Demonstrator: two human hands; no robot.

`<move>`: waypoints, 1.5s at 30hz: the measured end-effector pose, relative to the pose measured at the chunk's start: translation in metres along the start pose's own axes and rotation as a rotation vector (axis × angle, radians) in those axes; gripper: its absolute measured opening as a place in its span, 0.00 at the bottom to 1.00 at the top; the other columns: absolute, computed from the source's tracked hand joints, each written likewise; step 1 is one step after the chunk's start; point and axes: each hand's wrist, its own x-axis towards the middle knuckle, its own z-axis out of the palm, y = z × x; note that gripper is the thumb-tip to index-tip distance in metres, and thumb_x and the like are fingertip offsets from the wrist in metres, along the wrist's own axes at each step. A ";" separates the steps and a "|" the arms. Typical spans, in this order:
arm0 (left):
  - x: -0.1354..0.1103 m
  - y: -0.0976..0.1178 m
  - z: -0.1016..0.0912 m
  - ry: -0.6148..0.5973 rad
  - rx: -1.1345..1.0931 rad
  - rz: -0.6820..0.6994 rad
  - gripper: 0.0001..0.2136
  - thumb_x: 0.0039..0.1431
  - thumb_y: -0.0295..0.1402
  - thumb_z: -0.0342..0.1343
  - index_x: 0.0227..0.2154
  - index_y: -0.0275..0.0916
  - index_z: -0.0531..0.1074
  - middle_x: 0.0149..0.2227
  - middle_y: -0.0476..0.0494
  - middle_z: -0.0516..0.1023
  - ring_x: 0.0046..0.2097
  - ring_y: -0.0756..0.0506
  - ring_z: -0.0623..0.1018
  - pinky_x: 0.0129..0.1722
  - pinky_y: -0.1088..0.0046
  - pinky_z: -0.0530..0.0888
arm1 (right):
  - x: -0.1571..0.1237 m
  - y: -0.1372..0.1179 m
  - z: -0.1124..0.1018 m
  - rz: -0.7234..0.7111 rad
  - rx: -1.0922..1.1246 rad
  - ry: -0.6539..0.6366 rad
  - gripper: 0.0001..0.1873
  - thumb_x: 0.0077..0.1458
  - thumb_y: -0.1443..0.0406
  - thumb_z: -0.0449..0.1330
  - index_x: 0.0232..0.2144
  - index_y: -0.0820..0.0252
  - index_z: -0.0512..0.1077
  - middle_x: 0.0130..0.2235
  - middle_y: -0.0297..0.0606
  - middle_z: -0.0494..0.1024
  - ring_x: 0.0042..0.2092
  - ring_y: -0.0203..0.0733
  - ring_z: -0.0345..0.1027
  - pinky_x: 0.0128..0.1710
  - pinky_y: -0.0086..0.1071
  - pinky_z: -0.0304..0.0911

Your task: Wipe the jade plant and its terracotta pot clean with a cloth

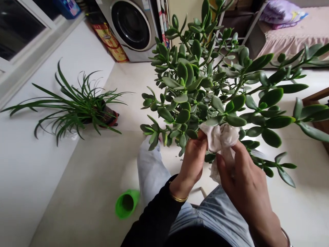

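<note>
A bunched white cloth [220,137] is between the two hands, right under the lower leaves of one jade plant [195,73], and it seems to touch those leaves. The cloth has no clear long axis: it is a soft lump, with one loose end hanging down toward the right hand [243,181]. This hand is lower and to the right, and its fingers [231,156] are pressed together on the cloth, so it is the nearer hand and carries more of the cloth. The left hand [192,161] is on the other side, and its fingers [199,139] are bent and press on the cloth's left edge. From the cloth, one leafy branch [267,164] of the plant goes out to the lower right, and the other branches spread up and to both sides. There are two hands, one cloth and two plants. The second is a long-leaved plant [77,103] in one dark pot [110,116], on the floor [77,178] to the left. One green plastic cup [126,204] lies on its side near the person's leg. Farther away are one washing machine [131,27] and one bed [290,43] with a purple pillow [282,13].
</note>
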 end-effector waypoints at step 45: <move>-0.006 0.001 0.026 0.149 -0.477 -0.136 0.13 0.58 0.35 0.63 0.46 0.41 0.81 0.45 0.44 0.85 0.56 0.42 0.80 0.58 0.65 0.76 | 0.034 -0.017 -0.015 -0.150 -0.125 0.003 0.18 0.70 0.66 0.54 0.59 0.61 0.69 0.64 0.47 0.75 0.48 0.48 0.82 0.24 0.29 0.69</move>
